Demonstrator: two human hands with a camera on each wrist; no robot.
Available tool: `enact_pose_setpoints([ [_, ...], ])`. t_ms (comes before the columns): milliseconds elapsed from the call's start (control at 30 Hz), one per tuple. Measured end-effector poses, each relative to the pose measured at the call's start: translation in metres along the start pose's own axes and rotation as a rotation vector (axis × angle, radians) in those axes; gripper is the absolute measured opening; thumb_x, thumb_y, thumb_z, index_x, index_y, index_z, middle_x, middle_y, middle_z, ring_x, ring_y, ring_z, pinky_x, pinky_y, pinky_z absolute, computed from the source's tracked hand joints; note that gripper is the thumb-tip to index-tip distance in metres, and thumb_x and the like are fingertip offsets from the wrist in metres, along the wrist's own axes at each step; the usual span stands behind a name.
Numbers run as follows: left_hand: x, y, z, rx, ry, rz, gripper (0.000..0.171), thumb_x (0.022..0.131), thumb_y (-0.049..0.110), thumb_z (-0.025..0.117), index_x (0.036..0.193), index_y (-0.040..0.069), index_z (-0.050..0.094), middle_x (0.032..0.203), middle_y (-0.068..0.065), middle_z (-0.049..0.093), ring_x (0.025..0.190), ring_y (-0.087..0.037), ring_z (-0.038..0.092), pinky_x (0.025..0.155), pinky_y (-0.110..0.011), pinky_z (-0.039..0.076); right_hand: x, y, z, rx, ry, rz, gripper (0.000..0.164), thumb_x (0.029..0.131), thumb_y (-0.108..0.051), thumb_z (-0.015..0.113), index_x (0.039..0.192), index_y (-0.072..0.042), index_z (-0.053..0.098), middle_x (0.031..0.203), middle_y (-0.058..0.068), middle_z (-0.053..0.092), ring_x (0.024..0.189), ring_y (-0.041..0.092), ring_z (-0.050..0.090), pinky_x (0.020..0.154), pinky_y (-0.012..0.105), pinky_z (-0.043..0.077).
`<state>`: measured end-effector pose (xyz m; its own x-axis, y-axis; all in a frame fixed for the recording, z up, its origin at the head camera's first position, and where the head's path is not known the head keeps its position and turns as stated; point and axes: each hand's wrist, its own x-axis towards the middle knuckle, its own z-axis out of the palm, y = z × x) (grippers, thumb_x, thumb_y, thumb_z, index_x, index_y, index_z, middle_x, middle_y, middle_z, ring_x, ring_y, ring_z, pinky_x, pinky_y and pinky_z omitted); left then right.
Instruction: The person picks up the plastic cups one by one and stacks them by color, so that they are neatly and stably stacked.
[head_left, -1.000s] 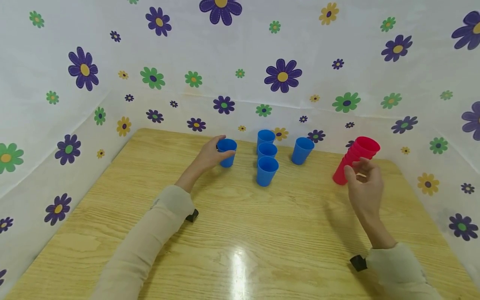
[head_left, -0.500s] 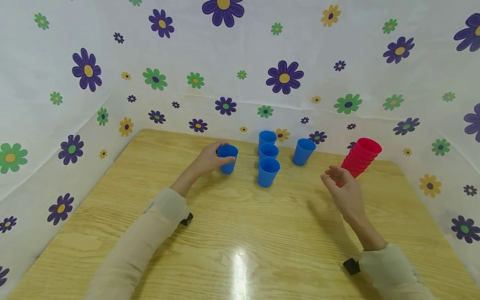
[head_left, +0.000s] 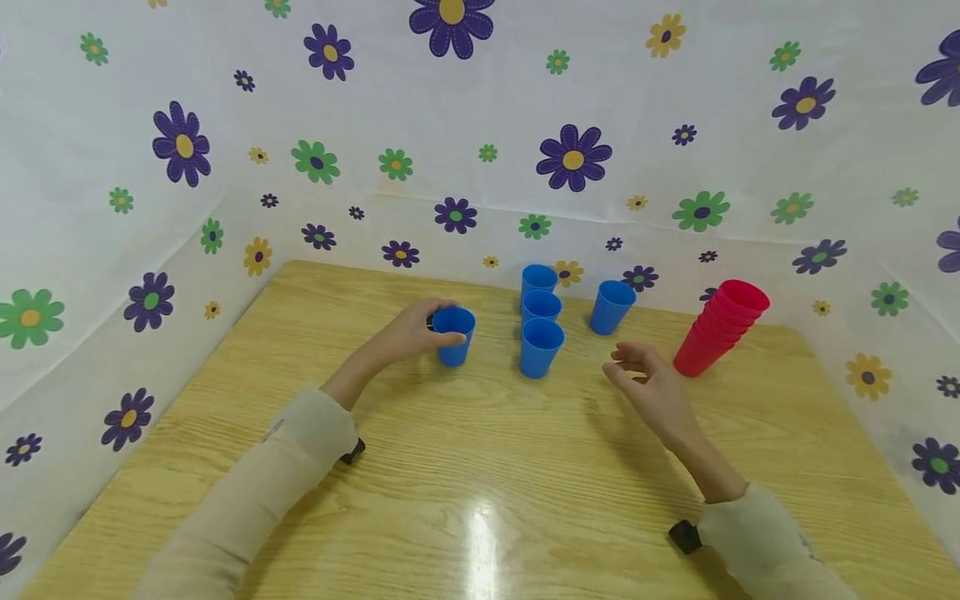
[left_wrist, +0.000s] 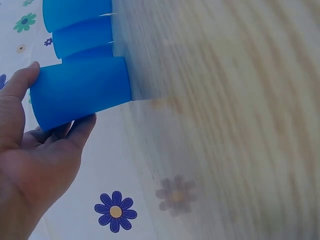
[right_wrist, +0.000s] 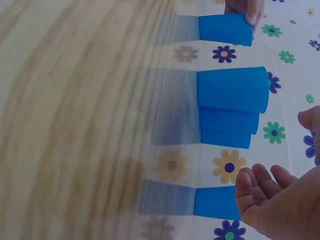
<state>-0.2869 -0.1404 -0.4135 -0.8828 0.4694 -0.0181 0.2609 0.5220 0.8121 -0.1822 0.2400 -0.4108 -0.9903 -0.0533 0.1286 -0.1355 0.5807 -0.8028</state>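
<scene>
In the head view my left hand (head_left: 405,335) grips an upright blue cup (head_left: 452,353), thumb on the near side and fingers round the far side. The left wrist view shows this cup (left_wrist: 82,90) between thumb and fingers, its base at the tabletop. To its right, three blue cups stand in a row going back, the front cup (head_left: 539,353) nearest me. Another blue cup (head_left: 611,312) stands farther right, alone. My right hand (head_left: 656,396) hovers over the table with loosely bent fingers, holding nothing, between that cup and a stack of red cups (head_left: 702,346).
The wooden table (head_left: 420,467) reaches back to a white cloth wall (head_left: 480,100) printed with flowers. More flowered cloth encloses the left and right sides. Light reflects off the tabletop near the front.
My left hand has brought the held blue cup a little nearer to me. My right hand has moved left, away from the red stack, which is now fully visible.
</scene>
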Motion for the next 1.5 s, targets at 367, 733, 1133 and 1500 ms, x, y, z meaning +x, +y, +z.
enact_pose_setpoints([
  [367, -0.016, -0.003, 0.003, -0.049, -0.046, 0.005, 0.070, 0.097, 0.030, 0.075, 0.154, 0.005, 0.043, 0.154, -0.020, 0.047, 0.139, -0.041, 0.047, 0.111, -0.056, 0.044, 0.007, -0.007, 0.018, 0.035, -0.050, 0.014, 0.058, 0.104, -0.035, 0.063, 0.147, 0.001, 0.049, 0.139, 0.021, 0.059, 0.125, 0.033, 0.057, 0.098, 0.022, 0.046],
  [733, -0.030, 0.000, 0.004, -0.069, -0.067, 0.009, 0.071, 0.096, 0.028, 0.076, 0.154, 0.002, 0.044, 0.151, -0.020, 0.050, 0.137, -0.039, 0.049, 0.111, -0.055, 0.044, 0.021, -0.015, 0.039, 0.070, -0.039, -0.003, 0.064, 0.099, -0.033, 0.071, 0.147, 0.004, 0.048, 0.140, 0.024, 0.058, 0.126, 0.037, 0.056, 0.104, 0.051, 0.048],
  [1133, -0.038, 0.003, 0.000, -0.067, -0.079, 0.002, 0.072, 0.096, 0.026, 0.076, 0.154, 0.000, 0.042, 0.151, -0.021, 0.050, 0.137, -0.040, 0.049, 0.112, -0.055, 0.043, 0.040, -0.018, 0.064, 0.139, -0.041, -0.029, 0.078, 0.094, -0.034, 0.079, 0.150, 0.006, 0.042, 0.143, 0.024, 0.055, 0.127, 0.038, 0.054, 0.104, 0.053, 0.049],
  [1500, -0.037, 0.005, -0.001, -0.072, -0.087, 0.012, 0.069, 0.096, 0.025, 0.075, 0.152, 0.000, 0.044, 0.147, -0.022, 0.053, 0.133, -0.039, 0.052, 0.110, -0.054, 0.045, 0.047, -0.030, 0.081, 0.126, -0.022, 0.004, 0.082, 0.092, -0.032, 0.081, 0.150, 0.007, 0.039, 0.138, 0.026, 0.055, 0.125, 0.039, 0.053, 0.104, 0.051, 0.048],
])
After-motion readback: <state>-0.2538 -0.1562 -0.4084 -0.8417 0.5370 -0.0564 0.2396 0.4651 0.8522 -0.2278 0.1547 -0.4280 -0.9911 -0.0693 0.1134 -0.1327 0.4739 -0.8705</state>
